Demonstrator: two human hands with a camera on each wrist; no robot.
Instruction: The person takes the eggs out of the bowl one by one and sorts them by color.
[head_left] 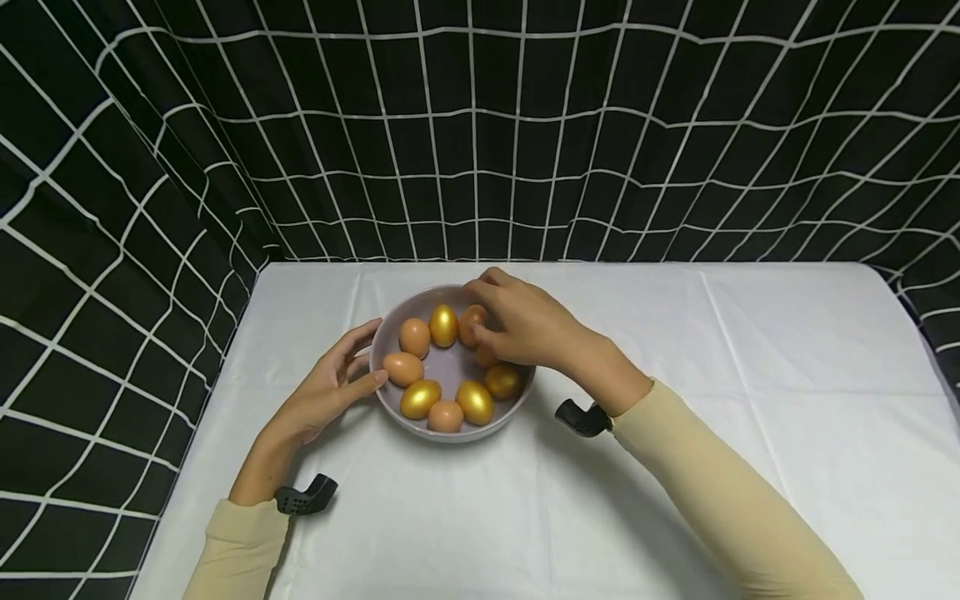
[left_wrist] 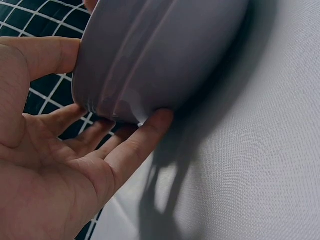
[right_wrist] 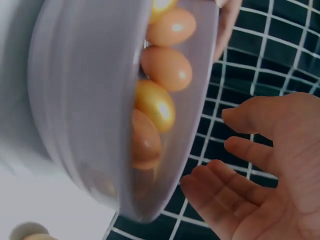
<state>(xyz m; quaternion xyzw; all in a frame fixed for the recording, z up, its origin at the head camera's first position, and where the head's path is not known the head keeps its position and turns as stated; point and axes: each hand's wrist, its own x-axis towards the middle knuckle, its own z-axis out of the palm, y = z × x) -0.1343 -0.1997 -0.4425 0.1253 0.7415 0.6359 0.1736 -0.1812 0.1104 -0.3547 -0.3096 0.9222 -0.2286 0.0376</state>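
Observation:
A pale mauve bowl (head_left: 453, 435) stands on the table and holds several brown eggs (head_left: 403, 368) and several golden eggs (head_left: 475, 402), arranged in a ring along its wall. At the bowl's left side, my left hand (head_left: 330, 392) holds the edge, thumb over the rim and fingers spread against the outside. The left wrist view shows those fingertips (left_wrist: 162, 117) on the bowl's lower wall. My right hand (head_left: 532, 321) reaches over the right rim, close above a brown egg (head_left: 472, 325), and partly covers the eggs there. In the right wrist view its fingers are loosely bent with nothing between them.
A white cloth (head_left: 675, 467) covers the table. Black curtains with a white grid (head_left: 495, 142) hang behind it and at both sides. A black wrist-worn device (head_left: 307, 496) sits on my left wrist, with another (head_left: 583, 417) on the right.

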